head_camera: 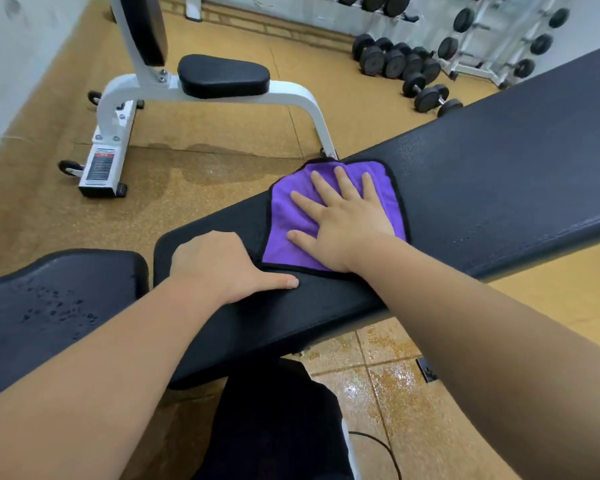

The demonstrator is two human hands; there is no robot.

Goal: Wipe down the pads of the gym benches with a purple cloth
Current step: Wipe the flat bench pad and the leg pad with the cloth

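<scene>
**Right hand flat on a purple cloth on the long bench pad**

The right hand [347, 223] lies palm down on a purple microfibre cloth with a black stitched border [284, 220]. Its fingers [321, 188] are straight and spread, pressing the fabric without gripping it. The cloth lies flat on the long black vinyl bench pad [499, 174], which crosses the view from lower left to upper right. It sits near the lower end of that pad and reaches the far edge.

The left hand [222, 265] rests knuckles-up on the same pad, just beside the cloth's near corner. Its thumb [278, 282] is stretched along the surface towards the cloth. Its other fingers bend out of sight past the knuckles at the far edge, so it cannot be told whether they clasp the pad.

A separate black seat pad [56, 306] at lower left, speckled with water droplets, stands just apart from the long pad.

Beyond, a second bench with a white steel frame [118, 109] and a small black seat cushion [222, 76] stands on the tan speckled floor [222, 133], next to a wet patch [194, 168]. Black dumbbells [395, 60] lie in front of a white rack [482, 39] at upper right. The person's dark-clothed leg [274, 420] shows beneath the long pad.
</scene>
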